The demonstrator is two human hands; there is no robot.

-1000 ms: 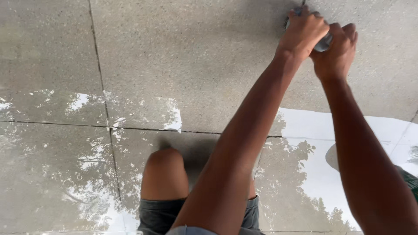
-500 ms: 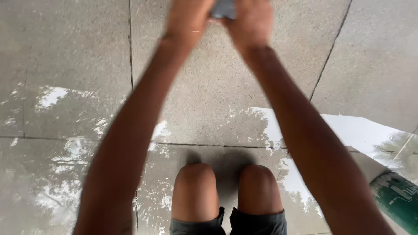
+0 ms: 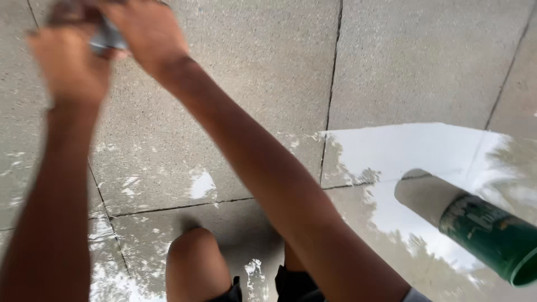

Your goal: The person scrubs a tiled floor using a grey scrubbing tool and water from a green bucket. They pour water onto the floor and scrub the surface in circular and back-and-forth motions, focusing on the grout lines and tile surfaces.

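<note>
Ground was a floor of large grey speckled tiles (image 3: 251,72), laid with dark grout lines (image 3: 333,84) running up toward 12 o'clock and across toward 9 o'clock. Nearer half of the floor was wet and glossy; a bright patch of reflected sky (image 3: 403,148) lay at 3 o'clock, with broken tree reflections around it. A green cylindrical container (image 3: 492,237) lay tilted at 4 o'clock, its open rim toward the lower right corner. Bare knees (image 3: 196,263) and the hem of dark shorts (image 3: 291,288) showed at 6 o'clock.
</note>
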